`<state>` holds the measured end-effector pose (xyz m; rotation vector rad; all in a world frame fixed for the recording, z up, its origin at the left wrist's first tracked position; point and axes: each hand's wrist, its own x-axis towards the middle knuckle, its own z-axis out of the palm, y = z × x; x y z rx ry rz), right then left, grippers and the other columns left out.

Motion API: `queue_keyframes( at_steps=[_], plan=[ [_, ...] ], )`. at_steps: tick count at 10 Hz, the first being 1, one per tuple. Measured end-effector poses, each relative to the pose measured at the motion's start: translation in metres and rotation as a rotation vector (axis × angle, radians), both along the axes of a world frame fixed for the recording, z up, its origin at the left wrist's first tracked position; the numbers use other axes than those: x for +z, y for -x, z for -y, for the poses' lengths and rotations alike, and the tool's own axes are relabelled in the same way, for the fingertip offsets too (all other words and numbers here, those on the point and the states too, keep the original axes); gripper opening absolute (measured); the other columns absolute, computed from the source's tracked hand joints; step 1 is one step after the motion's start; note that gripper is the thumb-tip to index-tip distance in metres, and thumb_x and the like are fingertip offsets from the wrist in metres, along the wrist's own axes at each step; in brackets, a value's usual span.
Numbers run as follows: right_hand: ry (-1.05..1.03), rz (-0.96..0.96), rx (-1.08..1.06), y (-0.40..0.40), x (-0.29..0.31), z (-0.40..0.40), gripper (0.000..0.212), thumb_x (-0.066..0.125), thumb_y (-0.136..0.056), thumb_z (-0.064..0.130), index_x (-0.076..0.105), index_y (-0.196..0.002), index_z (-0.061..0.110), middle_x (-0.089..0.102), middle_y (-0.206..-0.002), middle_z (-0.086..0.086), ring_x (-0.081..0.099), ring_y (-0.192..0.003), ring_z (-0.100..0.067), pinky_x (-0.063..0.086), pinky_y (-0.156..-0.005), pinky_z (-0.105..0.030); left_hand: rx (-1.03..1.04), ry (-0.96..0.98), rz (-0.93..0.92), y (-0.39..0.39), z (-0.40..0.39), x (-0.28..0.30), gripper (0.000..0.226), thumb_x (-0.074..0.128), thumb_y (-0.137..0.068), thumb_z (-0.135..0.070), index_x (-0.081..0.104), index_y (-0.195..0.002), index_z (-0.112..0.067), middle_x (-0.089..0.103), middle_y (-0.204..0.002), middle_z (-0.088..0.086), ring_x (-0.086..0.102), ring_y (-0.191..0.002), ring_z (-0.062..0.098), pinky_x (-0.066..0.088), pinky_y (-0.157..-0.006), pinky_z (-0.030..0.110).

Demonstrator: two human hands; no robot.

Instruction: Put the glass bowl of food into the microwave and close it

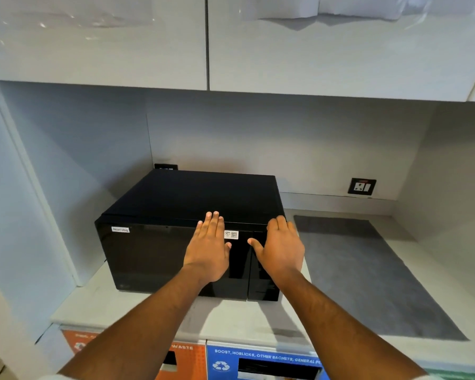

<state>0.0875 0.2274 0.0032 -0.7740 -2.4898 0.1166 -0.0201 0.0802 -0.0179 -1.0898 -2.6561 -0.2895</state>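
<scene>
A glossy black microwave (154,250) stands on the pale counter, its door shut. My left hand (209,248) is held flat in front of the door's right part, fingers together and pointing up, holding nothing. My right hand (283,248) is spread flat in front of the control strip at the microwave's right end, also holding nothing. Whether the palms touch the front I cannot tell. A small white QR sticker (231,234) shows between the two hands. No glass bowl is in view.
A grey mat (368,270) lies on the counter (121,305) right of the microwave. A wall socket (361,186) sits at the back right. White cabinets (231,42) hang overhead. Orange (187,360) and blue waste-bin panels (258,363) are below the counter's front edge.
</scene>
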Motion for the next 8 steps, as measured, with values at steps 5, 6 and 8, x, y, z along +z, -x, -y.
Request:
queue_keyframes(
  at_steps=[5,6,8],
  plan=[
    [0.055,0.075,0.025,-0.012,0.006,0.012,0.064,0.052,-0.096,0.06,0.047,-0.144,0.018,0.05,-0.148,-0.003,0.05,-0.136,-0.023,0.053,-0.101,-0.036,-0.084,0.127,0.067,0.001,0.014,0.02,0.068,0.026,-0.103,-0.041,0.0,-0.156,-0.009,-0.004,-0.167,0.009,-0.006,-0.154,0.024,0.003,-0.126,0.039],
    [0.095,0.136,0.057,-0.022,0.008,0.013,0.073,0.046,-0.097,0.061,0.038,-0.152,0.015,0.04,-0.16,-0.006,0.038,-0.148,-0.027,0.044,-0.113,-0.041,-0.097,0.156,0.062,-0.013,0.015,0.027,0.066,0.022,-0.103,-0.042,0.0,-0.156,-0.009,-0.005,-0.167,0.009,-0.007,-0.154,0.023,0.003,-0.126,0.04],
    [0.057,0.208,0.11,-0.045,0.018,0.005,0.09,0.038,-0.099,0.063,-0.002,-0.162,0.012,-0.006,-0.172,-0.009,-0.008,-0.159,-0.028,0.005,-0.129,-0.045,-0.087,0.073,0.002,-0.05,0.009,0.048,0.074,0.016,-0.101,-0.055,-0.002,-0.156,-0.009,-0.007,-0.167,0.009,-0.009,-0.154,0.024,0.005,-0.126,0.043]
  ],
)
